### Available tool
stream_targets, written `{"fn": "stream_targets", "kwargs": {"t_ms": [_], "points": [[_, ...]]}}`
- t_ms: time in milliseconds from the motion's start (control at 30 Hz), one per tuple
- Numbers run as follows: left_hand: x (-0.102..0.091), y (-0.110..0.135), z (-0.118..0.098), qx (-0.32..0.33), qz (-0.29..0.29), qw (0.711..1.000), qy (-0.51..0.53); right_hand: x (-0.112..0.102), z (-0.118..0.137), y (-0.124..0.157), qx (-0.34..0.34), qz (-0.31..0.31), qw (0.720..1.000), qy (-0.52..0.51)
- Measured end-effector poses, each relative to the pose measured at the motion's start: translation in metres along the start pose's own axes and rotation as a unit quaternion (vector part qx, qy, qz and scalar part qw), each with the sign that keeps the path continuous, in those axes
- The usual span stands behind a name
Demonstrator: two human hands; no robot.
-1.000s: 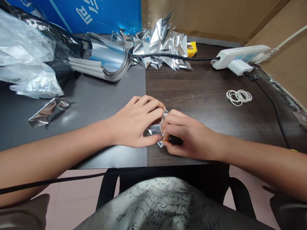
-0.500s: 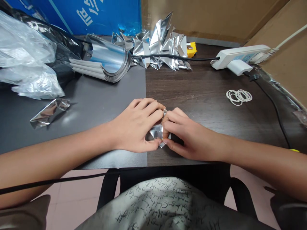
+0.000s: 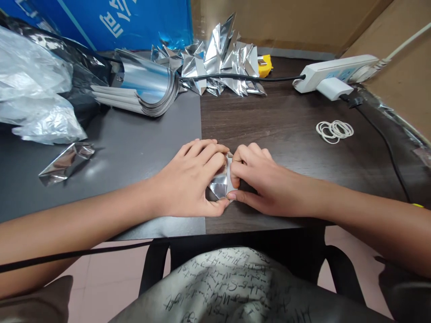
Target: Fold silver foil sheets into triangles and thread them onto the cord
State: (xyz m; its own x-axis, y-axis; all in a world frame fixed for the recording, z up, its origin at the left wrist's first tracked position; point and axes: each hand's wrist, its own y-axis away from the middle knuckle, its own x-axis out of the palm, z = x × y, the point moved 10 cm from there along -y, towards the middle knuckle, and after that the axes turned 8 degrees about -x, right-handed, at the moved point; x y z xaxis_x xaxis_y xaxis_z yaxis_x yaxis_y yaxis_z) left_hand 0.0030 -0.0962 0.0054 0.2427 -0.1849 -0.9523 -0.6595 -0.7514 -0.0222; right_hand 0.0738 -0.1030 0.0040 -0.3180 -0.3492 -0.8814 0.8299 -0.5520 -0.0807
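A small folded piece of silver foil sheet (image 3: 219,185), with a pale strip along its right side, lies on the table near the front edge. My left hand (image 3: 188,181) covers its left part, fingers bent over the far side and thumb at the near corner. From the right, my right hand (image 3: 266,184) has curled fingers against the pale strip, and its thumb presses the near corner close to the left thumb. Much of the foil is hidden under the left hand.
Behind are a curved stack of silver sheets (image 3: 148,85), folded foil pieces (image 3: 222,58), a yellow tape measure (image 3: 265,66) and a white power strip (image 3: 336,72) with black cable. White rubber bands (image 3: 335,130) lie right; a foil piece (image 3: 65,163) and plastic bags (image 3: 33,80) lie left.
My right hand has shifted slightly right and its fingers have drawn back, so more of the pale strip shows. My left hand stays on the foil. The view has tilted a little.
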Motion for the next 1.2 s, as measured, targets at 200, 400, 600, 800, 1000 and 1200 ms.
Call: {"fn": "stream_targets", "kwargs": {"t_ms": [200, 400, 600, 800, 1000, 1200], "points": [[0.001, -0.001, 0.0, 0.008, 0.003, 1.0, -0.009, -0.013, -0.023, 0.001, 0.028, 0.005, 0.999, 0.028], [0.0, 0.0, -0.001, 0.01, 0.004, 1.0, -0.016, -0.02, -0.013, -0.003, -0.049, -0.03, 0.998, 0.021], [0.0, -0.001, -0.001, 0.006, 0.013, 1.0, -0.006, -0.016, -0.02, -0.004, -0.028, -0.006, 0.999, 0.016], [0.002, -0.003, 0.003, -0.003, 0.088, 0.996, 0.006, -0.043, -0.033, -0.002, -0.074, -0.069, 0.995, 0.025], [0.006, 0.002, 0.011, -0.009, 0.236, 0.971, 0.024, -0.037, -0.02, 0.0, -0.207, -0.001, 0.978, -0.01], [-0.004, 0.003, 0.013, -0.041, 0.21, 0.977, 0.014, -0.036, -0.023, -0.008, -0.17, -0.009, 0.984, -0.045]]}}
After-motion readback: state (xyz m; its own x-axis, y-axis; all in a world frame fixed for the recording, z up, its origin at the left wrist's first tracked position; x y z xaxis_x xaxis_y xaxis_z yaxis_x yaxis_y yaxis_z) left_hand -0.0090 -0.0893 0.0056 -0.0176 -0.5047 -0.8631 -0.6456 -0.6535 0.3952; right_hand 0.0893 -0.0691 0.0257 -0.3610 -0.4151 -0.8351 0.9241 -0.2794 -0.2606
